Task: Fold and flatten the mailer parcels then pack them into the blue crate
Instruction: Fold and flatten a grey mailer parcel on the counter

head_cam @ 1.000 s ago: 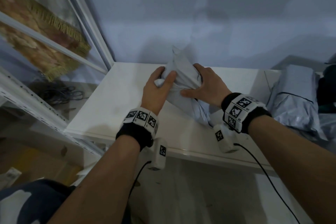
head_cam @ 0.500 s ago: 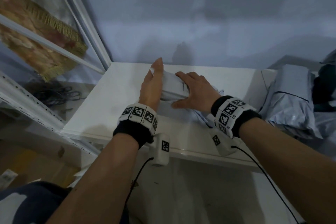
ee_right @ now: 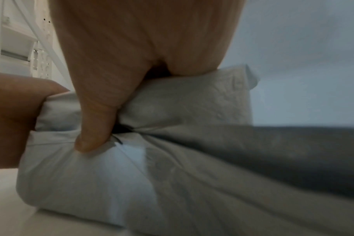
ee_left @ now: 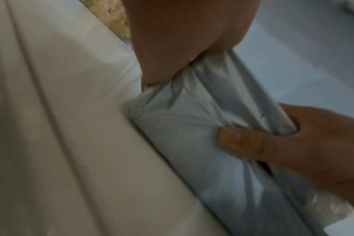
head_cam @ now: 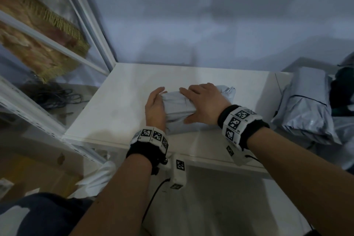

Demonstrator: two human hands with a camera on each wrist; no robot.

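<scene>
A grey mailer parcel [head_cam: 178, 108] lies as a folded bundle on the white table [head_cam: 118, 105]. My left hand [head_cam: 155, 105] stands against its left end, fingers fairly straight and pressing the end in. My right hand [head_cam: 203, 101] lies over the top, fingers spread toward the left. Its thumb [ee_right: 95, 127] digs into the near side, so it grips the fold. In the left wrist view the parcel [ee_left: 192, 127] is creased under that right thumb [ee_left: 243, 143]. The parcel's loose end [head_cam: 229, 94] sticks out past my right hand. No blue crate is in view.
More grey mailer parcels [head_cam: 306, 113] are piled at the right, beside a dark object [head_cam: 341, 90]. A glass partition [head_cam: 84, 25] stands left of the table, with cables [head_cam: 55, 97] on the floor behind it. The table's near edge [head_cam: 210, 157] lies under my wrists.
The parcel stood upright in both hands a second ago; it has been folded down and now lies flat. Both hands moved nearer, the right one onto its top.
</scene>
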